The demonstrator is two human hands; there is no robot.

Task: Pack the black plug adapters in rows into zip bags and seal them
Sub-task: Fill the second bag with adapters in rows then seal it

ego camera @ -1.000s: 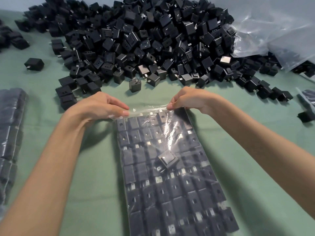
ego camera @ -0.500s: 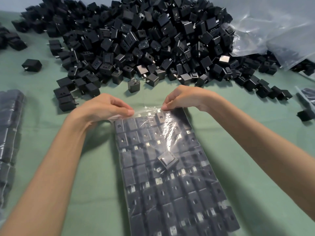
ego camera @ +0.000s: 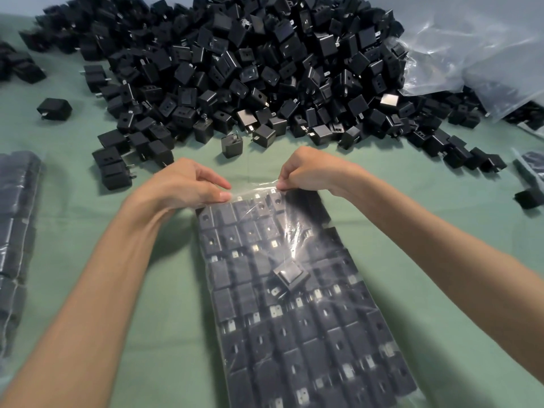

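Note:
A clear zip bag [ego camera: 297, 304] lies lengthwise in front of me on the green cloth, filled with rows of black plug adapters. One adapter [ego camera: 290, 273] sits crooked on top of the rows inside the bag. My left hand [ego camera: 188, 187] pinches the bag's top strip at its left end. My right hand [ego camera: 312, 172] pinches the same strip towards its right end. A short stretch of the strip shows between my fingers. A big heap of loose black adapters [ego camera: 241, 69] lies just beyond my hands.
Packed bags of adapters [ego camera: 17, 231] are stacked at the left edge. Crumpled clear plastic bags [ego camera: 477, 54] lie at the back right. Stray adapters [ego camera: 54, 107] are scattered on the green cloth [ego camera: 147, 363], and another bag [ego camera: 530, 169] shows at the right edge.
My right hand has slid left along the top strip, so the gap between my two hands has narrowed. The bag itself has stayed in place.

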